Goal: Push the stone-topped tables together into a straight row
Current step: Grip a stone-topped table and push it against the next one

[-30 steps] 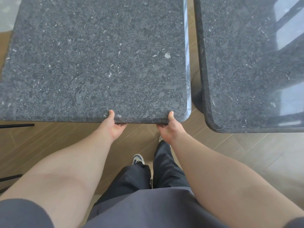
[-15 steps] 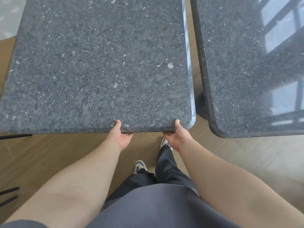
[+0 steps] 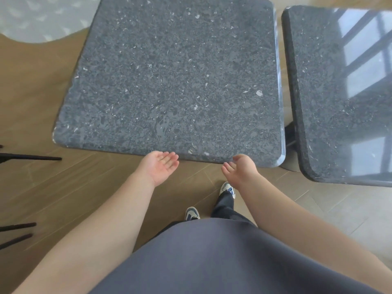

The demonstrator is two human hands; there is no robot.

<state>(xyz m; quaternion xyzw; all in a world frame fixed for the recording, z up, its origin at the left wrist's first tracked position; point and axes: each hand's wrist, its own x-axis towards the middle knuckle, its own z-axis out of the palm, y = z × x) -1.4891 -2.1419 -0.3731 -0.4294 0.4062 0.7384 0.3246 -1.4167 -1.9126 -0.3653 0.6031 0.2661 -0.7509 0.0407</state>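
Note:
A square table with a dark speckled stone top (image 3: 174, 81) stands in front of me. A second stone-topped table (image 3: 339, 92) stands to its right, with a narrow gap between their facing edges; its near edge sits a little closer to me than the first table's. My left hand (image 3: 160, 166) is open, palm up, just off the near edge of the first table. Near that table's front right corner, my right hand (image 3: 240, 169) is also open with fingers apart, holding nothing.
The floor is wood planks (image 3: 63, 187), turning to pale tiles (image 3: 339, 209) at the right. Black chair legs (image 3: 29, 157) poke in from the left edge. A pale rug (image 3: 42, 15) lies at the far left. My feet (image 3: 192, 213) stand below the table edge.
Both hands have let go of the first table's near edge and pulled back, open. The view has moved back, so the whole first table top shows.

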